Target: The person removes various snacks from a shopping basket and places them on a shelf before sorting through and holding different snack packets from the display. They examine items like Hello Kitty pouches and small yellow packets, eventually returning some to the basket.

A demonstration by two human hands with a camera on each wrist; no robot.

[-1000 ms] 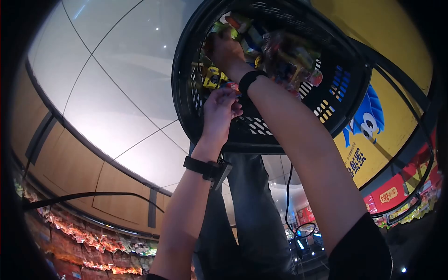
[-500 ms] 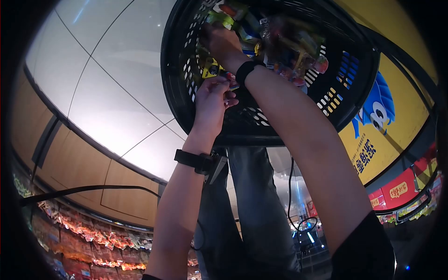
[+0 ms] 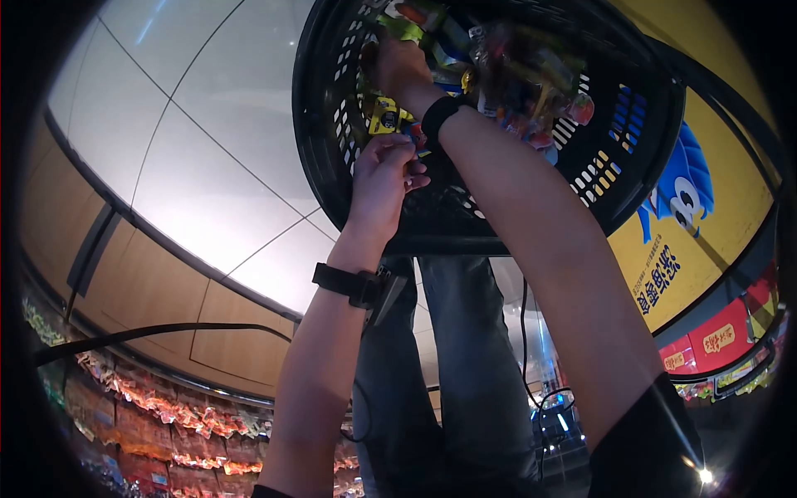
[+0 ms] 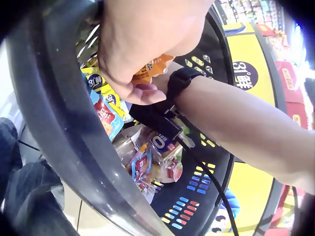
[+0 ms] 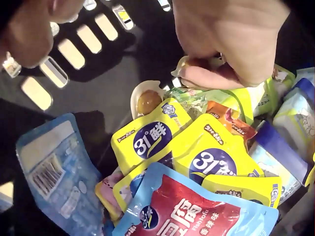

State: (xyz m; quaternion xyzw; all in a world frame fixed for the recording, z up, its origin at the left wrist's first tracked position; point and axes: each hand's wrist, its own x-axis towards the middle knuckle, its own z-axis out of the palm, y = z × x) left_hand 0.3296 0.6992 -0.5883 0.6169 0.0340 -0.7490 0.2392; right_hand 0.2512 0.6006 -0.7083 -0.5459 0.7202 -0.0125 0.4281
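The basket is smooth black plastic with a softly shining rim. Inside it, the yellow packets and the blue-and-red pouch look like slick plastic film — glossy and lightly crinkled. A black wrist strap has a matt, cloth-like finish. The white tiles gleam as if polished — the brown panels resemble smooth wood. The trousers look like creased cloth.

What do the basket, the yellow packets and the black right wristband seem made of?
Basket: probably hard plastic, semi-gloss; light streaks its smooth rim and slots pierce its walls. Yellow packets: likely plastic film, perhaps foil-lined, glossy; highlights and flat sealed edges. Black right wristband: matt, possibly fabric or rubber; little shine shows.
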